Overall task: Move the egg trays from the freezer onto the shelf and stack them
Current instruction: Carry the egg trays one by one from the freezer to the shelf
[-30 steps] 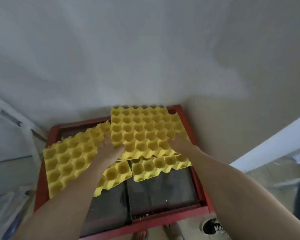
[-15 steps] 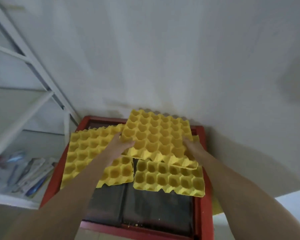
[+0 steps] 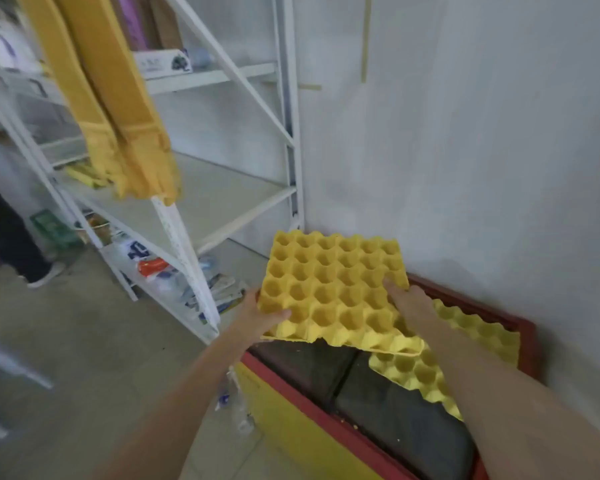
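Observation:
A yellow egg tray is held in the air above the left end of the red-rimmed chest freezer. My left hand grips its near left corner, thumb on top. My right hand holds its right edge with fingers over the rim. More yellow egg trays lie on the freezer's dark lid under and right of the lifted one. The white metal shelf stands to the left; tall stacks of yellow trays sit on its middle board.
A white wall runs behind the freezer. Bags and packets lie on the shelf's lowest board. A person's dark trouser leg and shoe stand at the far left. Bare concrete floor spreads in front of the shelf.
Both hands have lifted the top tray off the freezer and carried it left. The view has swung left, bringing the shelf and its tray stacks into sight.

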